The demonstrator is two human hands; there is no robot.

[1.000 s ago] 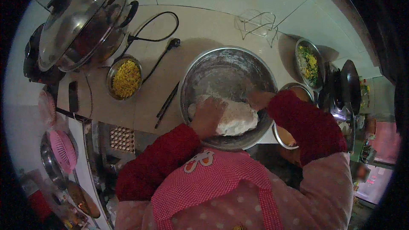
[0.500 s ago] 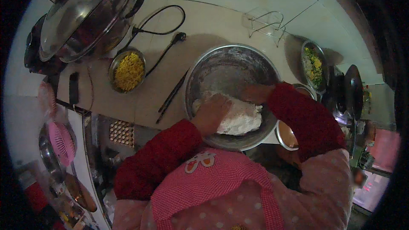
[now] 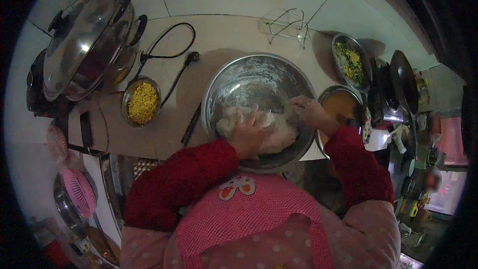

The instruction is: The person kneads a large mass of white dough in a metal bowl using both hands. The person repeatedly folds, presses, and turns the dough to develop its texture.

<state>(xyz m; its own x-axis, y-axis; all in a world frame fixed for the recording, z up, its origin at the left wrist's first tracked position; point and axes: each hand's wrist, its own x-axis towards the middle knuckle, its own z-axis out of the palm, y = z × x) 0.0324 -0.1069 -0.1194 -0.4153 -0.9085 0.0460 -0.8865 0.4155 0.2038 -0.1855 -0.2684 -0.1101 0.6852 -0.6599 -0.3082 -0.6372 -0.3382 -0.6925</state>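
A large metal mixing bowl (image 3: 259,65) stands in front of me, its inner wall smeared with flour. In it lies a lump of white dough (image 3: 281,137), dim and partly covered by my hands. My left hand (image 3: 249,133) rests on the dough's left part with its fingers spread. At the dough's upper right edge, near the bowl's right side, my right hand (image 3: 309,113) has its fingers curled on the dough; their tips are blurred. Both wrists come out of dark red sleeve covers.
Left of the bowl are a pair of dark chopsticks (image 3: 191,127), a dish of yellow crumbly food (image 3: 142,103), a plug cord (image 3: 177,77) and a large lidded pot (image 3: 82,50). To the right are a bowl of brownish content (image 3: 341,104), an oval dish with greens (image 3: 352,65) and a wire rack (image 3: 289,27).
My right hand has lifted and drawn back toward the bowl's right side. My left hand stays on the dough, fingers more spread. The view has shifted, showing more of the brownish bowl.
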